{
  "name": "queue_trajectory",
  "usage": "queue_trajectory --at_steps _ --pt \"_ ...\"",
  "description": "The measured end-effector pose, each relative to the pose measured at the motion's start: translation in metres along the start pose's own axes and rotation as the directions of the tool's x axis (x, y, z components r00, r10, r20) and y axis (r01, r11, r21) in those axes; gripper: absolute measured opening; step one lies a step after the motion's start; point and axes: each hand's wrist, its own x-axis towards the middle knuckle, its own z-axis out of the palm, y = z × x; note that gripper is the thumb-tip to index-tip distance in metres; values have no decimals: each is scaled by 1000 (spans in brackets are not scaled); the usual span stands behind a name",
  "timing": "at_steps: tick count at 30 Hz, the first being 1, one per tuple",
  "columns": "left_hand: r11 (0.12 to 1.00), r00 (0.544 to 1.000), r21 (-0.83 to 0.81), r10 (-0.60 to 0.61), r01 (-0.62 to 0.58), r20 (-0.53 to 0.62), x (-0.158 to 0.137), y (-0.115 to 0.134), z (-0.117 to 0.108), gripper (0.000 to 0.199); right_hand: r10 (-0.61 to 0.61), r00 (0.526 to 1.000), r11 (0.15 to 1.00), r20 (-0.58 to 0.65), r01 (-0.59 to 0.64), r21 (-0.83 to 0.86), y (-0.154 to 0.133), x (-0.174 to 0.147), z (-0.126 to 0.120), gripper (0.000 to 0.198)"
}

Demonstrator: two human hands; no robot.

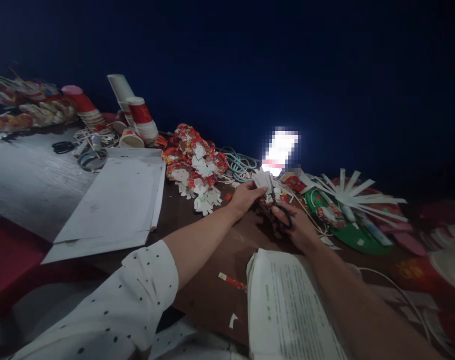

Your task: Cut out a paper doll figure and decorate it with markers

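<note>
My left hand [247, 199] pinches a small piece of white paper [264, 181] above the brown table. Close beside it, my right hand [293, 220] grips a pair of dark-handled scissors [283, 212], their blades pointing up against the paper. Whether the blades are apart or together I cannot tell. Left of my hands lies a heap of red and white flower-like cut-outs [199, 165]. Under my right forearm rests a stack of printed sheets [283, 300].
A white board [114, 200] lies to the left, with stacked paper cups [140, 120] behind it. Bluish cord [242, 164] coils at the back. A bright pixelated screen [282, 150] stands beyond my hands. On the right, white strips [347, 197] fan out over a green disc [358, 240].
</note>
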Motion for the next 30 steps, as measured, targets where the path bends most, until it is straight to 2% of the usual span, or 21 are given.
queue_trajectory --at_steps 14,24,30 --pt "1000 999 -14 -18 17 -40 -3 0 3 30 -10 997 992 -78 0 -125 -12 -7 10 51" --pt "1000 998 1 -17 17 -60 -3 0 3 24 -9 997 993 -72 0 -115 -8 -5 8 55" --pt "1000 998 -1 -30 30 -62 -4 0 3 23 6 998 993 -67 -13 -114 -5 -2 5 47"
